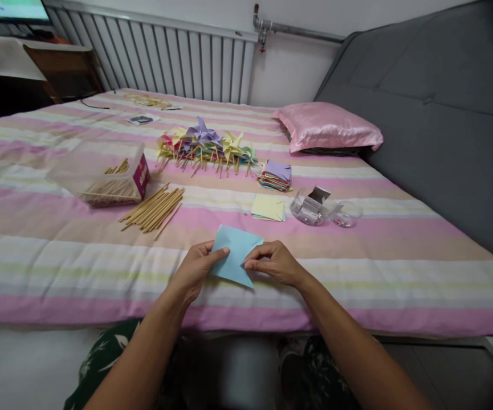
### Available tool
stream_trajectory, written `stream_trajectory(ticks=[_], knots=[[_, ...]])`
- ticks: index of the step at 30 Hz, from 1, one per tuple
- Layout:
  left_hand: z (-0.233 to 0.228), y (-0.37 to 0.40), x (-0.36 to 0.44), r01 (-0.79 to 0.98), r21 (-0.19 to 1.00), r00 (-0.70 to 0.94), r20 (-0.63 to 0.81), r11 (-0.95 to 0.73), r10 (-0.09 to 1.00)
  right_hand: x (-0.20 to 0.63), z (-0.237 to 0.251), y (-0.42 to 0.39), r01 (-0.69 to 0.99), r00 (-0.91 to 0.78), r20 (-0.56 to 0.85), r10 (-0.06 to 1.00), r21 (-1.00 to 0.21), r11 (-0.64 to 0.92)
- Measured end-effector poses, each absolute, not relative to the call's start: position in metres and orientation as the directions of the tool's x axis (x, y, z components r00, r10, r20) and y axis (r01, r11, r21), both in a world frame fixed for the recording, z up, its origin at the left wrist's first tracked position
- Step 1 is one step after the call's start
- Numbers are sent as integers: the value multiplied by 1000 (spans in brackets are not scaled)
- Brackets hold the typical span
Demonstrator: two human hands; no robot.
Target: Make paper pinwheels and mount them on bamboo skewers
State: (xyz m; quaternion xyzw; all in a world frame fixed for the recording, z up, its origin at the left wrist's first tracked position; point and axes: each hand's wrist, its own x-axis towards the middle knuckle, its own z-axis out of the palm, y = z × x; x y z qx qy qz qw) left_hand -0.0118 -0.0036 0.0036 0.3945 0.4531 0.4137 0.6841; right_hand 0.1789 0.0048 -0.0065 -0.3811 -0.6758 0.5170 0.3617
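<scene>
A square of light blue paper (234,263) with slits at its corners is held up over the near edge of the bed. My left hand (198,266) grips its left side, thumb on top. At the right side my right hand (275,262) pinches part of the paper between thumb and fingertips; what else may be in that pinch is too small to tell. Just beyond lie a small stack of pale yellow paper squares (268,207) and a taller stack of coloured squares (277,173). Beside them sits a clear round container (308,208) with its clear lid (345,215).
Wooden sticks (154,209) lie loose near a clear plastic box (113,176) holding more sticks. Finished paper pinwheels (203,142) are heaped farther back. A pink pillow (329,128) rests by the grey headboard (426,102). All lie on a striped bedsheet (101,256).
</scene>
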Motion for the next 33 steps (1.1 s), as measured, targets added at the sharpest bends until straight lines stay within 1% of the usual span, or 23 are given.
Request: stream_trajectory(ticks=[5,11,25,33], knots=[[3,-4,-11,-209,919,285,-269,334,920,176,-7,4,134,-394,100,914,-977,165],[-1,-4,-10,-197,913,320,-284,357,904,175,-12,4,160,-370,47,928,-980,114],[-1,-4,-9,-173,920,320,-284,351,904,175,-13,5,285,-333,46,942,-947,147],[-4,-7,-5,-144,937,273,-273,319,923,173,-16,3,369,-323,92,942,-904,215]])
